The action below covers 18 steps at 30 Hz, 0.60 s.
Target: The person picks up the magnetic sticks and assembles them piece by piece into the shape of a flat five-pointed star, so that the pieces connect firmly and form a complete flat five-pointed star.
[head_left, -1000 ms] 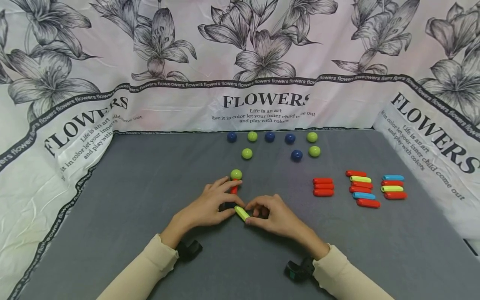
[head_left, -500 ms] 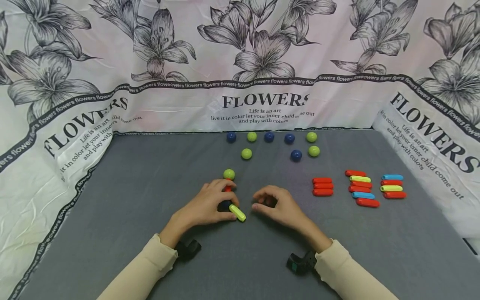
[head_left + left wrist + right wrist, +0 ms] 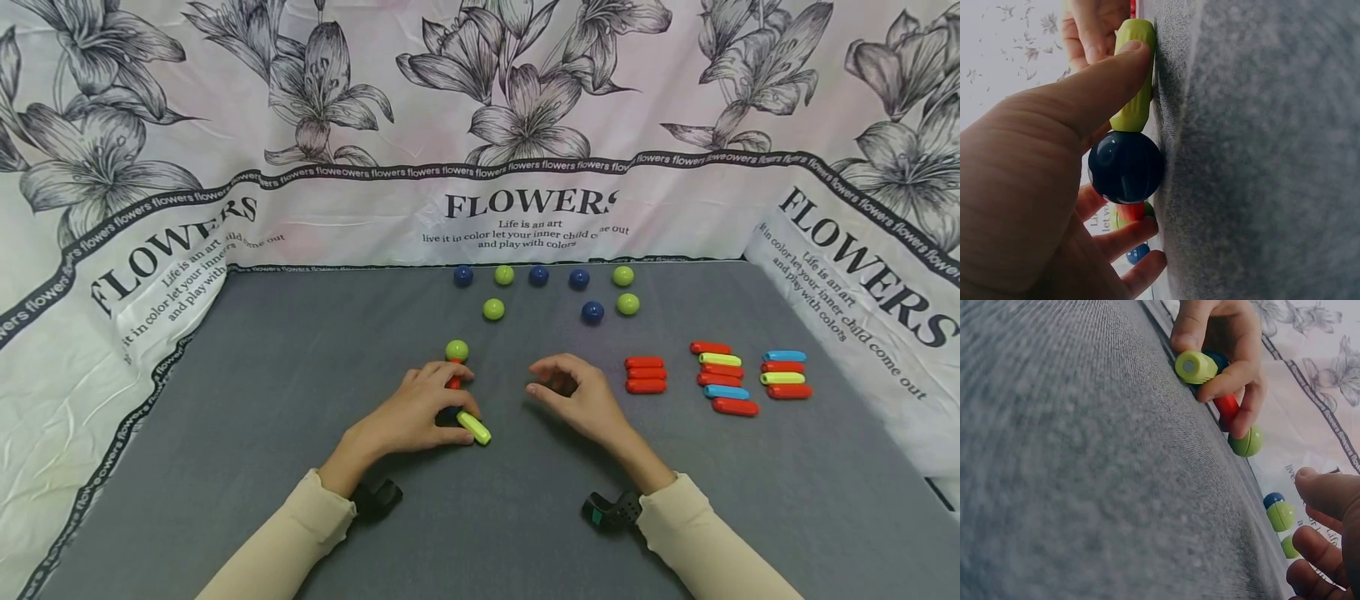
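Note:
My left hand (image 3: 416, 410) pinches a yellow magnetic stick (image 3: 474, 428) between thumb and finger, low over the cloth. In the left wrist view the stick's end meets a dark blue ball (image 3: 1126, 167). Beyond that ball a red stick (image 3: 455, 375) leads to a green ball (image 3: 457, 351), partly covered by my fingers. The yellow stick's free end shows a grey disc in the right wrist view. My right hand (image 3: 576, 395) holds nothing; its fingers are loosely bent, to the right of the yellow stick and apart from it.
Several blue balls (image 3: 538, 276) and green balls (image 3: 627, 304) lie at the back of the grey cloth (image 3: 337, 333). To the right are groups of red sticks (image 3: 646, 374), yellow sticks (image 3: 783, 378) and blue sticks (image 3: 785, 355). A flower-printed curtain (image 3: 360, 217) bounds the back.
My right hand has let go of the yellow stick and moved right, away from it. My left hand has shifted the joined sticks and balls slightly left.

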Available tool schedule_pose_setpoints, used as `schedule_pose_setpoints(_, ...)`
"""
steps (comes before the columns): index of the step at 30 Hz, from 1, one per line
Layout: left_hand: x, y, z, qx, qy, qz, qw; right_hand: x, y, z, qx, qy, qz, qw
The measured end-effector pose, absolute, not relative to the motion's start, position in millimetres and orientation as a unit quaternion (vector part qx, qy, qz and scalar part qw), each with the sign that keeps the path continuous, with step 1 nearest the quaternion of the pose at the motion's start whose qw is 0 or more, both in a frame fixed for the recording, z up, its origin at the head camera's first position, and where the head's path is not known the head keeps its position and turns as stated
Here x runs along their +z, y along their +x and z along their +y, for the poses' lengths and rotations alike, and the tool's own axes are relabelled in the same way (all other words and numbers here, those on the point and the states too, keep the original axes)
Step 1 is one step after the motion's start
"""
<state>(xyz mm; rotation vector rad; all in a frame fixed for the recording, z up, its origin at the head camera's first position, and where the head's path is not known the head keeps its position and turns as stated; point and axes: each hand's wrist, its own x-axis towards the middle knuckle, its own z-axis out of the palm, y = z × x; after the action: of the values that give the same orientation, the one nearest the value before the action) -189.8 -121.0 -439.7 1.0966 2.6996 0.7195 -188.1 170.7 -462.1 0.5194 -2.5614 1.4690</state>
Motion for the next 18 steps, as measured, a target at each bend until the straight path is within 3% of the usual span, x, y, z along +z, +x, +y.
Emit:
schedule_pose_setpoints(9,-440,-190,-123,0.24,0.366,0.896,0.07,-461,-199,168,0.476,0.164,-0.862,0.056)
schedule_pose_setpoints(13,-440,-190,-123,0.24,0.369,0.894,0.075,-463,-218,161,0.477,0.15,-0.865,0.036)
schedule_pose_setpoints(18,-440,-191,-123,0.246,0.368,0.894,0.072,-465,-249,147,0.474,0.127,-0.869,0.062)
